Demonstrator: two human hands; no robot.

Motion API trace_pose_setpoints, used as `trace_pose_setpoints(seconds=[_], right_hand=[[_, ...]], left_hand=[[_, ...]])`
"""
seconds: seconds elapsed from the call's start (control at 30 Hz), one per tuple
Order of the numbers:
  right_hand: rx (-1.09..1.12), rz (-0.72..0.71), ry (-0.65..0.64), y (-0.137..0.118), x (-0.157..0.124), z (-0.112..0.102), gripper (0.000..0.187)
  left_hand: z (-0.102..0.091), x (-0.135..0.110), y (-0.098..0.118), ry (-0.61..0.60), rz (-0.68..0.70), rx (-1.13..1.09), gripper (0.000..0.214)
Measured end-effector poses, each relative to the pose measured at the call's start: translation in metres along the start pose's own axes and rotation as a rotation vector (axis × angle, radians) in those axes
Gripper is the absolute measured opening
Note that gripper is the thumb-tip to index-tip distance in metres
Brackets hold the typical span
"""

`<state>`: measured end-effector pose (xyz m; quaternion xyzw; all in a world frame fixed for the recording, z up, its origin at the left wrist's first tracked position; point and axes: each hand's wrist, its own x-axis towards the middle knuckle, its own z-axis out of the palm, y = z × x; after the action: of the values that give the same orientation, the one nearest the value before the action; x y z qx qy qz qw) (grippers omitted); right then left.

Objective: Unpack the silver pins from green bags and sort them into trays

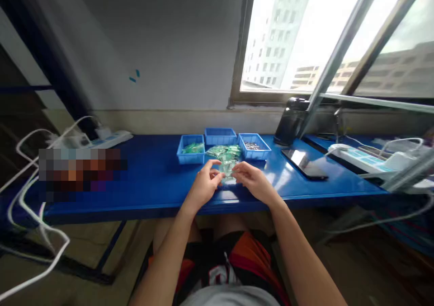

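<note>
Between my hands is a small clear plastic bag [228, 167] with a greenish tint, just above the front of the blue table. My left hand [207, 179] pinches its left edge with thumb and fingers curled in. On the opposite side, the fingertips of my right hand [252, 179] close on the right edge. What the bag contains is too blurred to tell. Right behind it lies a pile of green-printed plastic bags [224, 151]. Blue bins stand around the pile: the left bin [191, 158] holds green packets, and the right bin [256, 154] holds small metal parts.
A third blue bin [220, 138] stands behind the pile. To the right are a phone [305, 165], a black object [290, 121] by the window and a power strip [361, 158]. White cables [25, 200] hang at the left beside a pixelated patch.
</note>
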<state>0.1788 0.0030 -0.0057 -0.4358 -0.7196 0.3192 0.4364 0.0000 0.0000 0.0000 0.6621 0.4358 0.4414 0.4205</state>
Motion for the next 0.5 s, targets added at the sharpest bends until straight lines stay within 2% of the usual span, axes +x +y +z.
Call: trace_pose_setpoints(seconds=[0.17, 0.37, 0.5], right_hand=[[0.001, 0.005, -0.001, 0.0003, -0.0011, 0.0026, 0.019], [-0.034, 0.0, -0.012, -0.001, -0.0004, 0.0014, 0.02], [-0.075, -0.003, -0.03, -0.0021, 0.0004, 0.0006, 0.023]], left_hand=[[0.0003, 0.001, -0.0004, 0.006, 0.005, -0.016, 0.028], [0.0003, 0.004, -0.0014, 0.085, -0.048, -0.058, 0.039], [-0.0018, 0.0023, -0.0001, 0.072, -0.041, -0.047, 0.032]])
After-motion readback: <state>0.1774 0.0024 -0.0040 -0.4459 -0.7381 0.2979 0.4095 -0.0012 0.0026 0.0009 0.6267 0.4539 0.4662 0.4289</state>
